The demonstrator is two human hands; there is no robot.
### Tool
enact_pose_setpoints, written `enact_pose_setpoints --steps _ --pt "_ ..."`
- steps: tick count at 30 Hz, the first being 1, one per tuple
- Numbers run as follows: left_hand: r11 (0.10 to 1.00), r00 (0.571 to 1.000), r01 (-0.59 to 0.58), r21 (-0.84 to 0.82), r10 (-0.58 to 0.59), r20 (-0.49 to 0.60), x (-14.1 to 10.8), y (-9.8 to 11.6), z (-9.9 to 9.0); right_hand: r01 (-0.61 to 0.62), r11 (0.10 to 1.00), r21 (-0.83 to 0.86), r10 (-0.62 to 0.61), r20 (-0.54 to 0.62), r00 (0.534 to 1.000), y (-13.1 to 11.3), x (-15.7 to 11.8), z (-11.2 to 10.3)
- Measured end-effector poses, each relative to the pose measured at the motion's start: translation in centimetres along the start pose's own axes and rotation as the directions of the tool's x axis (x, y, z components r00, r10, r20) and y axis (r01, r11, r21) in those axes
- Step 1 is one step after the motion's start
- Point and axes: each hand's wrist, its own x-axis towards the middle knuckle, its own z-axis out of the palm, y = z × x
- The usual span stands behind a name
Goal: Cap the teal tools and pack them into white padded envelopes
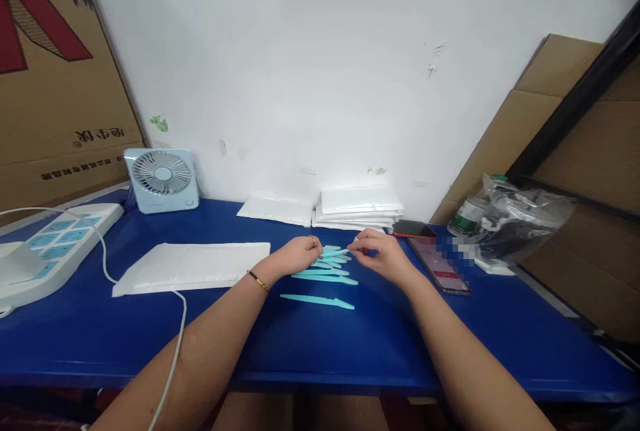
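Note:
Several turquoise eyebrow razors [325, 278] lie in a loose row on the blue table, pointing left to right. One more razor [317, 300] lies apart from them, nearer the front edge. Between finger and thumb, my right hand [380, 254] pinches the right end of a razor [343, 252] raised slightly over the pile. At the left ends of the pile is my left hand [297, 256], its fingers closed together; they appear to hold the other end of that razor, though the fingertips are partly hidden.
White padded envelopes [195, 264] lie at left; more are stacked [360, 201] against the wall. A small fan [163, 180], a power strip [65, 238] and a white cable [180, 324] are on the left. Phones [440, 264], a can [467, 216] and a plastic bag [520, 218] stand right.

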Motion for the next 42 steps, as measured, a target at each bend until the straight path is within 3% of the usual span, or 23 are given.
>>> enact_pose_setpoints --steps 4,10,12,16,20,22,25,27,30,34,42 --pt "0.997 0.999 -0.038 0.063 0.04 -0.025 0.0 -0.2 0.2 0.045 0.999 -0.027 -0.044 0.035 0.998 -0.6 0.2 0.7" --pt "0.93 0.966 -0.162 0.331 0.218 -0.142 -0.9 1.3 -0.3 -0.05 0.997 -0.056 0.053 0.057 0.997 0.4 0.2 0.1" --pt "0.916 0.968 -0.216 0.337 0.246 -0.048 -1.6 2.1 -0.5 -0.088 0.994 -0.068 0.091 0.031 0.995 1.0 0.0 -0.5" --pt "0.91 0.945 -0.251 0.331 0.156 0.288 -2.8 3.3 0.0 -0.154 0.981 -0.118 0.153 -0.016 0.988 2.2 -0.4 -1.9" --pt "0.908 0.921 -0.231 0.349 0.089 0.378 -3.3 3.8 0.5 -0.228 0.954 -0.194 0.225 -0.04 0.974 3.1 -0.6 -2.2" --pt "0.91 0.928 -0.247 0.332 0.124 0.35 -3.3 3.8 0.0 -0.22 0.957 -0.189 0.222 -0.006 0.975 3.2 -0.6 -1.5" --pt "0.912 0.975 -0.213 0.35 0.178 0.132 -3.2 3.4 -1.7 -0.133 0.984 -0.12 0.149 0.137 0.979 3.1 -0.4 0.0" --pt "0.946 0.991 -0.13 0.297 0.13 0.021 -3.0 2.6 -2.8 -0.1 0.987 -0.124 0.125 0.211 0.97 3.7 -0.4 0.8" --pt "0.994 0.999 -0.027 0.109 0.022 0.043 -2.6 1.5 -3.4 -0.177 0.946 -0.27 0.222 0.146 0.964 5.7 -0.6 0.9" --pt "1.0 0.995 -0.02 -0.006 0.021 0.094 -2.0 0.7 -2.6 -0.262 0.88 -0.396 0.328 0.108 0.938 8.1 -0.9 0.6" --pt "0.999 0.999 -0.031 0.011 0.031 0.032 -1.4 0.3 -1.7 -0.308 0.841 -0.444 0.383 0.087 0.919 7.4 -0.4 0.7"
